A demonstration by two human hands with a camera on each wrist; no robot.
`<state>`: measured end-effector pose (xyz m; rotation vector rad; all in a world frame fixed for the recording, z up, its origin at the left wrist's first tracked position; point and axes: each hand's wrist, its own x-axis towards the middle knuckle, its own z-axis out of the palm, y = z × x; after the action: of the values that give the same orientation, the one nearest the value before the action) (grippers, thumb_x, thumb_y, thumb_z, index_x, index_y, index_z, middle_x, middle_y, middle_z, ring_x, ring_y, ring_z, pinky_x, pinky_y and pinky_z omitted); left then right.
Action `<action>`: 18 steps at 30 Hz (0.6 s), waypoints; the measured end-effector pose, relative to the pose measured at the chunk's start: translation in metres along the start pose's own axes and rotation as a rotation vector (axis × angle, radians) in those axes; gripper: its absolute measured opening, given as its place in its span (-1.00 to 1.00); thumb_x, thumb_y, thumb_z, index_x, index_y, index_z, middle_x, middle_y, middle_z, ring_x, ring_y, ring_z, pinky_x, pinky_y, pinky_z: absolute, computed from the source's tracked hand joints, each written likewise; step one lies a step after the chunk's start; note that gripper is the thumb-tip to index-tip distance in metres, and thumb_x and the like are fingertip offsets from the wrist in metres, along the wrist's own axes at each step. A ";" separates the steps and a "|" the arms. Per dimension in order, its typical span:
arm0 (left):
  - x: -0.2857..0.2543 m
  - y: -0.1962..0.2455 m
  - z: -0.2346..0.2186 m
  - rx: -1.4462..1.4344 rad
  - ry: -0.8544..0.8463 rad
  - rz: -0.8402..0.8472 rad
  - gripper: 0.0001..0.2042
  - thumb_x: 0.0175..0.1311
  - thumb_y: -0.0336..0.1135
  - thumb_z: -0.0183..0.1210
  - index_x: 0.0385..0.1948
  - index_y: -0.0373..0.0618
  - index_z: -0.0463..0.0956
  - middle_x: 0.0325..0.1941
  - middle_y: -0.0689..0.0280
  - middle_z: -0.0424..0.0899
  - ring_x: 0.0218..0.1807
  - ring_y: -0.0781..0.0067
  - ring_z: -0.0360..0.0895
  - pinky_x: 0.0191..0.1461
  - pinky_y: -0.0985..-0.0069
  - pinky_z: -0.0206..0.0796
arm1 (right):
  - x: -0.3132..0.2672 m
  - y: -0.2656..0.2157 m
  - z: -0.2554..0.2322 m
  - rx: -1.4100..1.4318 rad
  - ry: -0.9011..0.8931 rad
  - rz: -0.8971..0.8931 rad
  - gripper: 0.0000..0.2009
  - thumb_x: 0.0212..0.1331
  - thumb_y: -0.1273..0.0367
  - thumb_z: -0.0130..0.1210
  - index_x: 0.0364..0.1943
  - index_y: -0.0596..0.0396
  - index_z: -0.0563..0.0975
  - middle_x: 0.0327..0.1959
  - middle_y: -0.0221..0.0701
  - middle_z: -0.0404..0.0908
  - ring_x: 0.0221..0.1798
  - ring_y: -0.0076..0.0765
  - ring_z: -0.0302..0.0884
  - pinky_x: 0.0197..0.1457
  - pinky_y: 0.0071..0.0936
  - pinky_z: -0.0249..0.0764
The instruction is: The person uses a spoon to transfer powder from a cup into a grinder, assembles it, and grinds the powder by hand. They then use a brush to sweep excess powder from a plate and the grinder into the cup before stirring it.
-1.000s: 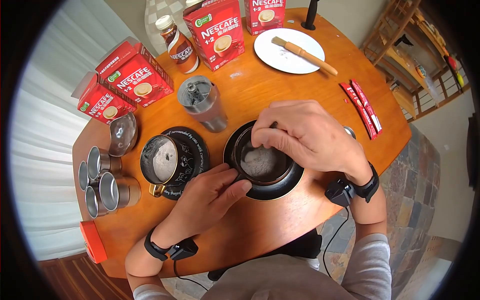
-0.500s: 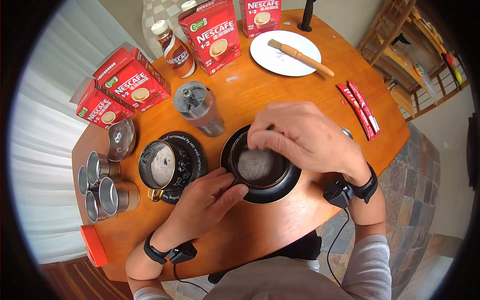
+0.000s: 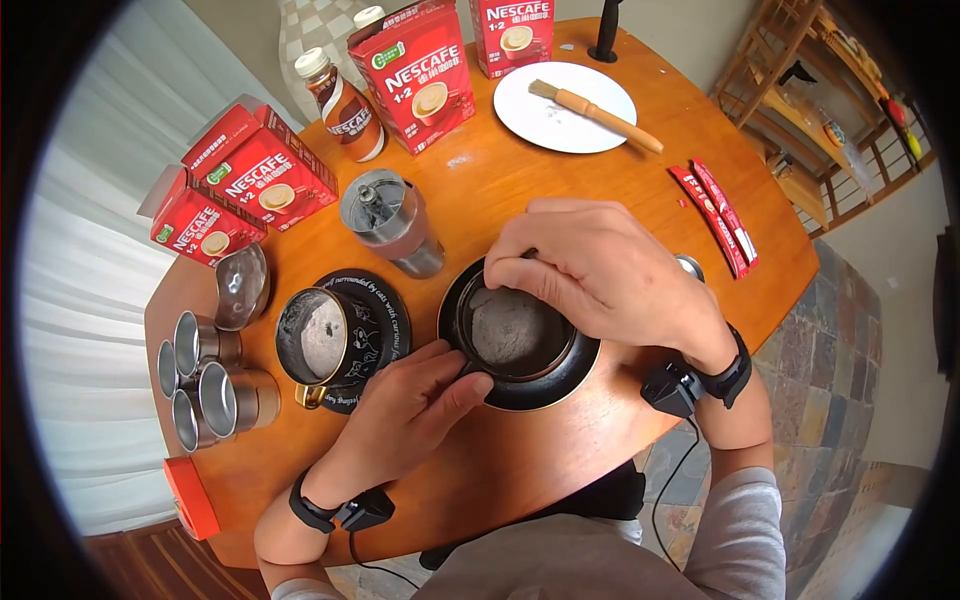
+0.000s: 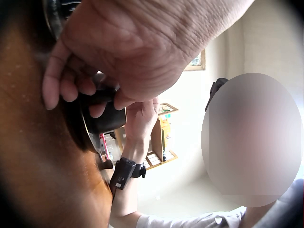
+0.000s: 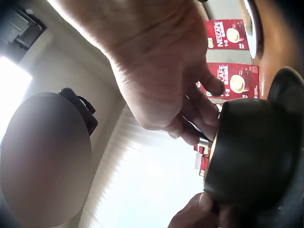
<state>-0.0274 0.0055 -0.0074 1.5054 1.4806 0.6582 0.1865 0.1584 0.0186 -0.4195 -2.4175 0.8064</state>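
A black cup [image 3: 572, 352] holding greyish, powdery contents [image 3: 508, 326] stands on a black, gold-rimmed saucer [image 3: 530, 396]. My left hand [image 3: 410, 405] grips the cup's handle at its near left side. Over the cup's far rim, my right hand [image 3: 600, 268] pinches a thin dark handle [image 5: 191, 127] of a utensil; its lower end is hidden. In the right wrist view, the fingers lean over the cup's mouth. To the left, a second black cup [image 3: 290, 345] with a gold handle and similar powder sits on a black saucer [image 3: 395, 310] with white lettering and cat drawings.
A metal grinder-like canister [image 3: 410, 235] stands behind the cups. Several metal cups [image 3: 232, 400] and a clear bowl [image 3: 242, 287] are at left. Red Nescafe boxes [image 3: 415, 80] and a bottle [image 3: 345, 115] line the back. A brush [image 3: 600, 115] lies across a white plate [image 3: 520, 125]; red sachets [image 3: 712, 215] lie right.
My right hand has shifted slightly left over the cup, and the powder's surface looks different. My left hand keeps its hold on the handle. The head view has drifted a little.
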 end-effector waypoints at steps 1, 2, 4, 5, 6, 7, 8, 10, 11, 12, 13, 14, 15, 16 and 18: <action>0.000 -0.001 0.001 -0.004 0.003 0.009 -0.65 0.55 -0.14 0.24 -0.36 -0.27 0.54 -0.39 0.17 0.43 -0.42 0.15 0.43 -0.33 0.26 0.26 | 0.000 0.001 -0.001 0.012 -0.014 0.003 -0.86 0.42 0.37 0.17 -0.24 0.14 0.67 -0.32 -0.26 0.70 -0.18 0.00 0.67 -0.12 -0.19 0.56; 0.001 -0.002 0.001 -0.008 0.006 0.019 -0.65 0.55 -0.14 0.24 -0.36 -0.27 0.54 -0.39 0.17 0.43 -0.43 0.15 0.43 -0.33 0.26 0.26 | 0.000 0.001 -0.002 0.024 -0.028 0.006 -0.86 0.41 0.38 0.17 -0.24 0.14 0.67 -0.33 -0.26 0.70 -0.19 0.00 0.67 -0.12 -0.19 0.56; 0.000 -0.001 0.001 -0.002 0.008 0.026 -0.65 0.55 -0.14 0.24 -0.36 -0.27 0.54 -0.39 0.17 0.43 -0.43 0.16 0.43 -0.33 0.25 0.26 | -0.002 -0.003 -0.004 0.059 -0.069 0.004 -0.86 0.41 0.37 0.18 -0.24 0.14 0.68 -0.32 -0.26 0.71 -0.20 0.00 0.67 -0.13 -0.19 0.56; 0.000 0.000 0.000 0.001 0.010 0.028 -0.65 0.55 -0.14 0.24 -0.36 -0.27 0.54 -0.39 0.17 0.42 -0.43 0.16 0.43 -0.33 0.25 0.26 | -0.002 -0.004 -0.005 0.077 -0.089 0.003 -0.86 0.41 0.37 0.19 -0.24 0.13 0.68 -0.32 -0.26 0.71 -0.20 0.00 0.67 -0.14 -0.18 0.56; 0.000 -0.001 0.001 -0.002 0.012 0.025 -0.65 0.55 -0.15 0.24 -0.36 -0.27 0.54 -0.39 0.17 0.42 -0.43 0.16 0.42 -0.33 0.25 0.26 | -0.001 -0.003 -0.003 0.049 -0.038 -0.002 -0.84 0.42 0.33 0.15 -0.23 0.12 0.68 -0.34 -0.24 0.69 -0.20 0.03 0.66 -0.13 -0.14 0.55; 0.000 -0.001 0.001 -0.005 0.013 0.022 -0.65 0.55 -0.15 0.24 -0.36 -0.27 0.54 -0.39 0.17 0.42 -0.43 0.16 0.42 -0.34 0.25 0.26 | 0.000 -0.001 0.002 0.021 0.013 -0.007 -0.81 0.43 0.30 0.12 -0.22 0.10 0.67 -0.36 -0.21 0.67 -0.20 0.06 0.65 -0.13 -0.10 0.53; 0.000 -0.002 0.001 -0.007 0.014 0.021 -0.66 0.55 -0.15 0.24 -0.36 -0.28 0.54 -0.40 0.17 0.42 -0.44 0.16 0.42 -0.34 0.25 0.25 | 0.001 0.001 0.003 -0.008 0.066 -0.010 -0.79 0.45 0.27 0.09 -0.21 0.08 0.67 -0.39 -0.19 0.65 -0.20 0.10 0.65 -0.12 -0.06 0.52; 0.000 -0.001 0.001 -0.003 0.008 0.008 -0.66 0.55 -0.16 0.24 -0.36 -0.28 0.54 -0.39 0.18 0.42 -0.43 0.16 0.41 -0.34 0.25 0.25 | -0.001 0.001 0.002 0.060 0.005 -0.006 -0.79 0.45 0.26 0.09 -0.21 0.07 0.67 -0.38 -0.20 0.65 -0.21 0.09 0.64 -0.12 -0.06 0.51; 0.000 -0.001 0.000 -0.001 0.004 0.002 -0.67 0.55 -0.17 0.25 -0.36 -0.28 0.54 -0.39 0.18 0.42 -0.43 0.17 0.41 -0.34 0.26 0.25 | -0.002 0.001 0.001 0.094 -0.025 -0.003 -0.79 0.46 0.26 0.09 -0.22 0.07 0.67 -0.38 -0.20 0.65 -0.21 0.08 0.64 -0.12 -0.06 0.51; 0.000 0.000 0.000 0.001 0.003 -0.005 -0.67 0.55 -0.17 0.24 -0.36 -0.28 0.54 -0.39 0.17 0.42 -0.43 0.16 0.41 -0.34 0.26 0.26 | -0.002 0.000 -0.001 0.097 -0.050 0.005 -0.78 0.46 0.26 0.08 -0.22 0.06 0.66 -0.38 -0.20 0.65 -0.21 0.08 0.64 -0.12 -0.07 0.51; 0.000 0.000 0.000 0.004 0.003 -0.012 -0.67 0.55 -0.17 0.24 -0.36 -0.28 0.54 -0.39 0.17 0.42 -0.43 0.16 0.41 -0.34 0.26 0.26 | -0.003 -0.004 -0.003 0.101 -0.075 0.014 -0.78 0.46 0.25 0.08 -0.21 0.06 0.66 -0.37 -0.20 0.65 -0.21 0.08 0.64 -0.13 -0.07 0.50; -0.001 0.000 0.000 0.007 0.002 -0.020 -0.67 0.55 -0.18 0.24 -0.36 -0.28 0.54 -0.39 0.17 0.42 -0.43 0.16 0.41 -0.34 0.27 0.26 | -0.002 -0.005 -0.004 0.104 -0.100 0.023 -0.78 0.47 0.25 0.08 -0.21 0.06 0.66 -0.37 -0.21 0.65 -0.21 0.08 0.64 -0.13 -0.07 0.50; -0.001 0.000 0.000 0.000 0.002 -0.020 -0.68 0.55 -0.18 0.24 -0.35 -0.28 0.54 -0.38 0.17 0.42 -0.42 0.15 0.41 -0.33 0.27 0.26 | -0.002 -0.004 -0.003 0.065 -0.066 0.019 -0.78 0.47 0.25 0.08 -0.21 0.05 0.66 -0.37 -0.21 0.65 -0.20 0.07 0.63 -0.13 -0.07 0.50; -0.001 0.001 0.000 -0.008 0.001 -0.020 -0.69 0.55 -0.18 0.24 -0.33 -0.28 0.55 -0.38 0.17 0.43 -0.41 0.15 0.41 -0.32 0.27 0.27 | 0.000 -0.001 0.000 0.027 -0.032 0.016 -0.79 0.47 0.25 0.08 -0.20 0.04 0.66 -0.38 -0.21 0.64 -0.20 0.07 0.63 -0.14 -0.07 0.49; -0.001 0.002 0.000 -0.020 -0.004 -0.024 -0.71 0.54 -0.20 0.24 -0.31 -0.28 0.56 -0.37 0.17 0.43 -0.39 0.15 0.42 -0.30 0.28 0.28 | -0.001 0.001 0.001 0.017 -0.026 0.012 -0.79 0.48 0.25 0.07 -0.20 0.03 0.65 -0.39 -0.22 0.63 -0.19 0.07 0.62 -0.15 -0.07 0.48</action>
<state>-0.0264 0.0050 -0.0060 1.4706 1.4827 0.6535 0.1871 0.1585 0.0171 -0.4200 -2.4326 0.8413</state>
